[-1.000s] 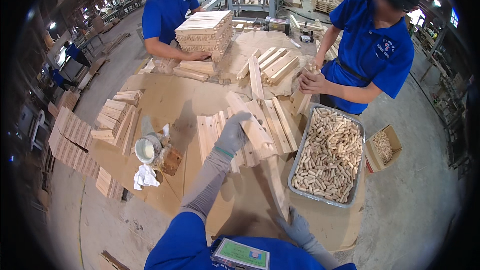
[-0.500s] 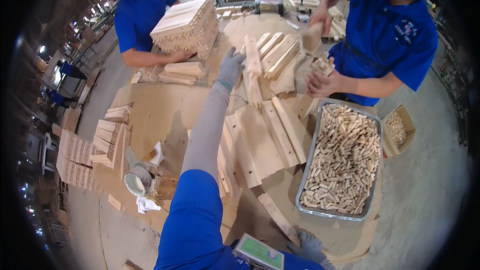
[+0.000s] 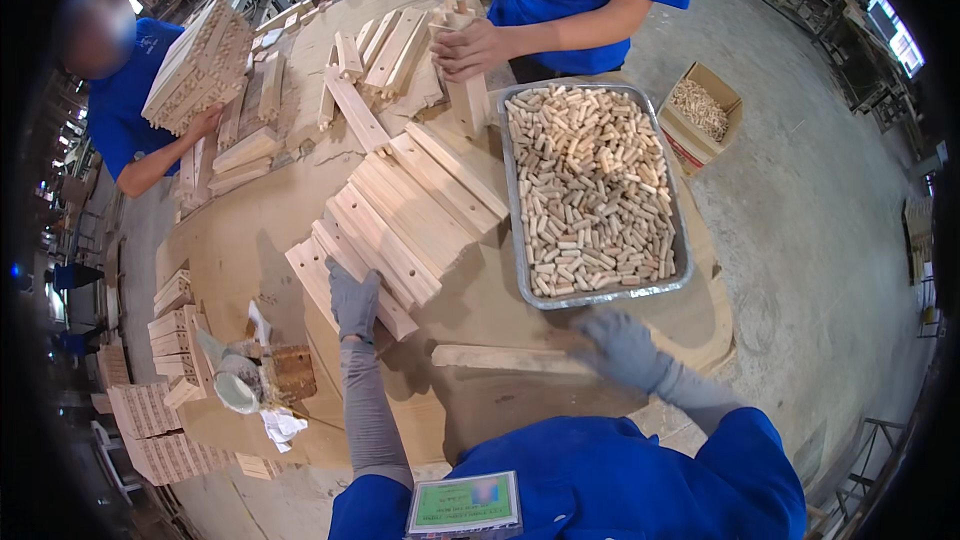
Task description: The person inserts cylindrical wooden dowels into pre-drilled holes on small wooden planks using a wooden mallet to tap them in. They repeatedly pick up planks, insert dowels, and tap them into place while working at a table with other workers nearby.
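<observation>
My left hand [image 3: 354, 302], in a grey glove, lies across the near-left end of a row of pale wooden slats [image 3: 390, 230] with drilled holes. Its index finger and thumb are spread over the outer slats, touching them; part of the grip is hidden under the palm. My right hand [image 3: 622, 348], also gloved, is smeared by motion at the right end of a narrow wooden strip [image 3: 505, 358] lying on the cardboard-covered table [image 3: 420, 415]. Whether it touches the strip cannot be made out. Just beyond it stands a metal tray [image 3: 605, 297] heaped with wooden dowels [image 3: 595, 195].
A co-worker's hand [image 3: 470, 48] holds a wooden piece upright beyond the tray. Far left, another person supports a stack of slats [image 3: 200, 65]. A glue-smeared cup [image 3: 238, 390] and short blocks [image 3: 178, 335] sit at left. A cardboard box [image 3: 703, 115] stands on the right.
My left hand has drawn back from the far slats to the near end of the row. My right hand has moved into fuller view beside the strip. The whole view has turned.
</observation>
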A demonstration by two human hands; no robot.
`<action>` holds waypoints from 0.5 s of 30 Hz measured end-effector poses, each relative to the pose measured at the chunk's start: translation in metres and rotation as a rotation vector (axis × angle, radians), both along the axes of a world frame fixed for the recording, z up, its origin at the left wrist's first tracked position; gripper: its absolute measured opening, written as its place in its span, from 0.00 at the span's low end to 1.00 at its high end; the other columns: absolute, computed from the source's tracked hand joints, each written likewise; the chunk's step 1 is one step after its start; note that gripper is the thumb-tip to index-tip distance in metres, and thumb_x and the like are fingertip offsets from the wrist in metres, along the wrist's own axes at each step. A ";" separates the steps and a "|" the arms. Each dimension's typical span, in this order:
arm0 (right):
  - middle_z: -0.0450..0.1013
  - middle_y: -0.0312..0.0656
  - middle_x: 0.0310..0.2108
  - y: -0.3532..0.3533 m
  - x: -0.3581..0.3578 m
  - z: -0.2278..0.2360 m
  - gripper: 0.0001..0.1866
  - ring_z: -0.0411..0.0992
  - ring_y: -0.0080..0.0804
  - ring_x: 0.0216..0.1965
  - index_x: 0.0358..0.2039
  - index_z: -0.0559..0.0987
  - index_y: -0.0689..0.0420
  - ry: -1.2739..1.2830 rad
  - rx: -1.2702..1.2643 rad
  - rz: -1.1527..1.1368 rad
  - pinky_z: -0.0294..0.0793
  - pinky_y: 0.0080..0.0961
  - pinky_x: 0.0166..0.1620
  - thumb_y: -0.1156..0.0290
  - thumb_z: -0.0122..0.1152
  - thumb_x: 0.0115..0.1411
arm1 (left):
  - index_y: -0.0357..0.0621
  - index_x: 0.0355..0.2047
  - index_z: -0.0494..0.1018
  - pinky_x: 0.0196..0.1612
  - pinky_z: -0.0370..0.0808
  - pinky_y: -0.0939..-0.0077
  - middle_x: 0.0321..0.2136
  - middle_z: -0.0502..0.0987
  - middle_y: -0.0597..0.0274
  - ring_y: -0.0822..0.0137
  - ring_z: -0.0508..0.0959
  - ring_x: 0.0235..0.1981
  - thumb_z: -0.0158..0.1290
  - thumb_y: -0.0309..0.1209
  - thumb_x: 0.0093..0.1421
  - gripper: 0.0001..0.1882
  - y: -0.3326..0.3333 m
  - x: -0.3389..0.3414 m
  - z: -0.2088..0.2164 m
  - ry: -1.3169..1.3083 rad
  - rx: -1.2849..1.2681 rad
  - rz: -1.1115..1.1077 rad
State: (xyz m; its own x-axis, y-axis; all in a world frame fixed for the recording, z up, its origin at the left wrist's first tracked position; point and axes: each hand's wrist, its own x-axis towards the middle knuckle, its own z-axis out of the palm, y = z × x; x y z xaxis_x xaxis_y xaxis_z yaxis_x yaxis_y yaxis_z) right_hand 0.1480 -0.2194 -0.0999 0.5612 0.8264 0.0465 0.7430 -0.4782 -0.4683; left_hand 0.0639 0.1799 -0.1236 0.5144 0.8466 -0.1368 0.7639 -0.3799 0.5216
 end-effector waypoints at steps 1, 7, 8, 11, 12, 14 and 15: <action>0.70 0.46 0.35 0.005 0.013 -0.002 0.17 0.70 0.43 0.38 0.41 0.75 0.53 -0.005 0.025 -0.081 0.69 0.39 0.41 0.56 0.56 0.56 | 0.30 0.58 0.51 0.49 0.70 0.64 0.50 0.66 0.42 0.52 0.72 0.46 0.57 0.40 0.48 0.43 -0.001 -0.008 -0.005 -0.124 -0.053 -0.018; 0.74 0.44 0.34 0.047 0.076 -0.022 0.13 0.72 0.42 0.37 0.39 0.76 0.54 0.045 0.087 -0.083 0.70 0.36 0.42 0.64 0.53 0.54 | 0.36 0.48 0.64 0.35 0.77 0.72 0.33 0.72 0.57 0.66 0.76 0.30 0.53 0.28 0.52 0.22 -0.019 -0.057 0.048 -0.867 -0.951 0.016; 0.74 0.45 0.33 0.059 0.074 -0.019 0.13 0.72 0.43 0.38 0.38 0.76 0.55 0.045 0.065 -0.054 0.70 0.36 0.42 0.64 0.53 0.53 | 0.37 0.46 0.65 0.34 0.77 0.73 0.32 0.71 0.58 0.67 0.75 0.28 0.52 0.27 0.53 0.20 -0.031 -0.064 0.057 -0.910 -0.941 0.016; 0.74 0.47 0.31 0.084 0.073 -0.029 0.14 0.72 0.46 0.36 0.35 0.77 0.55 0.067 -0.084 -0.026 0.70 0.39 0.41 0.62 0.54 0.51 | 0.36 0.44 0.67 0.31 0.76 0.76 0.28 0.73 0.62 0.69 0.75 0.25 0.51 0.30 0.57 0.16 -0.076 -0.075 0.105 -0.872 -0.868 0.012; 0.74 0.47 0.30 0.091 0.072 -0.030 0.14 0.72 0.47 0.35 0.34 0.77 0.54 0.074 -0.146 -0.022 0.70 0.40 0.40 0.61 0.54 0.50 | 0.36 0.44 0.67 0.30 0.76 0.76 0.28 0.74 0.63 0.70 0.75 0.25 0.51 0.31 0.57 0.16 -0.084 -0.081 0.114 -0.799 -0.835 -0.001; 0.74 0.49 0.29 0.093 0.066 -0.024 0.14 0.72 0.50 0.34 0.32 0.78 0.56 0.091 -0.169 -0.010 0.71 0.42 0.40 0.61 0.54 0.50 | 0.35 0.42 0.70 0.29 0.73 0.79 0.28 0.75 0.63 0.73 0.75 0.26 0.53 0.33 0.58 0.15 -0.099 -0.093 0.122 -0.638 -0.734 -0.089; 0.74 0.51 0.29 0.093 0.065 -0.021 0.14 0.73 0.51 0.34 0.31 0.78 0.57 0.098 -0.182 -0.007 0.71 0.43 0.40 0.61 0.53 0.50 | 0.36 0.42 0.70 0.29 0.73 0.79 0.28 0.75 0.63 0.73 0.75 0.26 0.53 0.33 0.58 0.15 -0.111 -0.099 0.122 -0.630 -0.751 -0.115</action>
